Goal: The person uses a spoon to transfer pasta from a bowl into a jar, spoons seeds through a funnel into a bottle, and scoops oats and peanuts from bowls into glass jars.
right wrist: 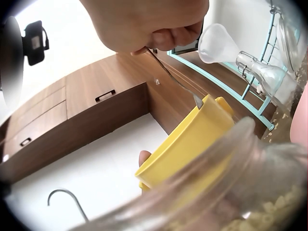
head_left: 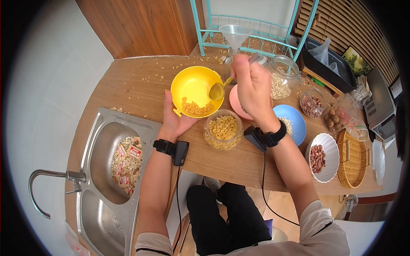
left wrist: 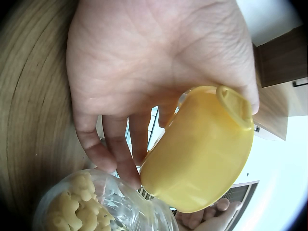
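Wooden desk point(head_left: 132, 87) below, left hand point(head_left: 178, 120) pinches yellow bowl point(head_left: 192, 83), probably light, slick, best held by rim; right hand point(head_left: 255, 87) grips spoon point(head_left: 216, 91).

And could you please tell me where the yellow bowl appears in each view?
Head: the yellow bowl is just above centre.
Left wrist: the yellow bowl is below and right of centre.
Right wrist: the yellow bowl is slightly below and right of centre.
Shared landmark: the clear jar of macaroni.
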The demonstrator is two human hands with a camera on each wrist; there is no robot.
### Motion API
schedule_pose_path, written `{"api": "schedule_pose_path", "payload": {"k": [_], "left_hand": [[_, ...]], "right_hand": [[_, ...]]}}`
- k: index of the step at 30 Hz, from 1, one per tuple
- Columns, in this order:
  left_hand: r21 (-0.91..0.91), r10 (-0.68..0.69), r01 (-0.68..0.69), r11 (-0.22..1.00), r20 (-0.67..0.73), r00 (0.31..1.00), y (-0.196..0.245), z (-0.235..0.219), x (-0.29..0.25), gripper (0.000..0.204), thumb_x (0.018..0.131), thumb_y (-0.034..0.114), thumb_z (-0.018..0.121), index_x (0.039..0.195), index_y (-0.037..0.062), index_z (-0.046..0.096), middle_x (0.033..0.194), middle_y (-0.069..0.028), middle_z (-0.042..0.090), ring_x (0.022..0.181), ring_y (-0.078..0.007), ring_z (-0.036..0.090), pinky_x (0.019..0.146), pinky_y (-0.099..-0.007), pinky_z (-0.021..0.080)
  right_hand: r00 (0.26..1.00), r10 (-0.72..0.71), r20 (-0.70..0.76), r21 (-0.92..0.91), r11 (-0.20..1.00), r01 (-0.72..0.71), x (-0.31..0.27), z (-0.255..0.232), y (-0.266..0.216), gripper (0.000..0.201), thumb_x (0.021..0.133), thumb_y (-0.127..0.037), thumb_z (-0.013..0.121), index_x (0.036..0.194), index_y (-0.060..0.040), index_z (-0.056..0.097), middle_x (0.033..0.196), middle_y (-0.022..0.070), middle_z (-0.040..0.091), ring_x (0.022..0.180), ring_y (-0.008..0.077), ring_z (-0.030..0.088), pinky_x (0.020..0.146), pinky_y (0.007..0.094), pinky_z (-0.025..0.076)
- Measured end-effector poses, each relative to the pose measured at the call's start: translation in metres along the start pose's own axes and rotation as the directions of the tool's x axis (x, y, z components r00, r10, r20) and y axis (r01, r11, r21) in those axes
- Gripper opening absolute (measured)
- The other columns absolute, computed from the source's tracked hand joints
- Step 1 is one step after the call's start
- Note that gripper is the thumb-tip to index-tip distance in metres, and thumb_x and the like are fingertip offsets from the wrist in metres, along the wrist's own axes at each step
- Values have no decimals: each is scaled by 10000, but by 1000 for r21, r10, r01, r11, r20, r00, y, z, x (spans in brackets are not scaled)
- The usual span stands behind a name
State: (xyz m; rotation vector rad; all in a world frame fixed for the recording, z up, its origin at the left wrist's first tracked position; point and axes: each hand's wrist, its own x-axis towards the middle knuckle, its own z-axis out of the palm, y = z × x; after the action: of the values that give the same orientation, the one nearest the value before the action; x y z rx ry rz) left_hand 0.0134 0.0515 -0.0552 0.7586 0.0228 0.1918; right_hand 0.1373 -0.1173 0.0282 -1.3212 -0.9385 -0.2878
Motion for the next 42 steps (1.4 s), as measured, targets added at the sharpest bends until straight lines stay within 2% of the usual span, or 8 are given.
{"api": "schedule_pose_path", "payload": {"k": [1, 5, 13, 14, 16, 23, 25, 42], "left_hand": [[10, -2, 2, 1000, 5, 1000, 0, 0, 0, 1015, 804, 870, 356, 1530, 165, 271, 1566, -148, 293, 1437, -353, 291, 1132, -604, 260], [11, -1, 1, 1000, 2, 1000, 0, 0, 0, 1016, 804, 872, 349, 1530, 166, 272, 1563, -146, 299, 1435, -350, 296, 1133, -600, 263], [25, 7, -7, 1000, -7, 1000, -1, -1, 0, 1004, 811, 862, 358, 1526, 162, 278, 1561, -146, 298, 1432, -352, 298, 1130, -602, 270], [25, 6, -6, 1000, -6, 1000, -1, -1, 0, 1004, 811, 862, 358, 1526, 162, 278, 1561, -146, 298, 1432, -352, 298, 1130, -602, 270], [33, 4, -5, 999, 10, 1000, -1, -3, 0, 1003, 810, 858, 374, 1525, 161, 279, 1562, -150, 292, 1433, -355, 293, 1128, -607, 270], [35, 14, -14, 999, 10, 1000, -1, -4, 1, 1014, 799, 856, 407, 1525, 161, 278, 1563, -152, 286, 1435, -358, 285, 1130, -616, 260], [22, 10, -11, 1000, 19, 1000, -1, -5, 1, 1012, 801, 853, 407, 1526, 160, 275, 1566, -154, 281, 1436, -359, 281, 1131, -617, 258], [24, 8, -9, 1000, 25, 1000, -1, -2, 1, 1021, 796, 865, 389, 1526, 162, 275, 1571, -158, 273, 1439, -367, 277, 1131, -625, 250]], "right_hand": [[993, -109, 36, -116, 987, 113, -1, 1, -2, 472, 1045, -365, 474, 736, -21, 565, 630, 7, 499, 592, 89, 458, 544, 256, 367], [988, -97, 116, -161, 980, 115, -2, 3, 1, 460, 1045, -347, 477, 753, -5, 573, 629, 21, 508, 625, 105, 487, 579, 274, 410], [968, 208, 138, 39, 976, -215, -2, 6, 15, 527, 1051, -425, 436, 693, -54, 545, 599, -48, 446, 569, 49, 384, 507, 225, 296], [968, 208, 137, 39, 976, -215, -2, 6, 17, 527, 1051, -425, 436, 693, -54, 545, 599, -48, 446, 569, 49, 384, 507, 225, 296], [923, 370, 106, 125, 916, -381, -1, 7, 22, 577, 1035, -482, 443, 670, -46, 545, 645, -16, 475, 643, 91, 433, 609, 260, 377], [867, 495, 51, 199, 846, -495, 2, 4, 41, 554, 1031, -498, 438, 675, -80, 512, 658, -44, 408, 646, 76, 369, 593, 249, 314], [836, 548, 33, 280, 798, -534, 2, 4, 42, 491, 1005, -527, 475, 717, -130, 481, 547, -77, 325, 434, 42, 262, 415, 225, 169], [671, 725, 154, 494, 532, -688, 7, -6, 37, 477, 1023, -521, 431, 711, -161, 431, 588, -65, 261, 460, 80, 209, 442, 251, 160]]}}
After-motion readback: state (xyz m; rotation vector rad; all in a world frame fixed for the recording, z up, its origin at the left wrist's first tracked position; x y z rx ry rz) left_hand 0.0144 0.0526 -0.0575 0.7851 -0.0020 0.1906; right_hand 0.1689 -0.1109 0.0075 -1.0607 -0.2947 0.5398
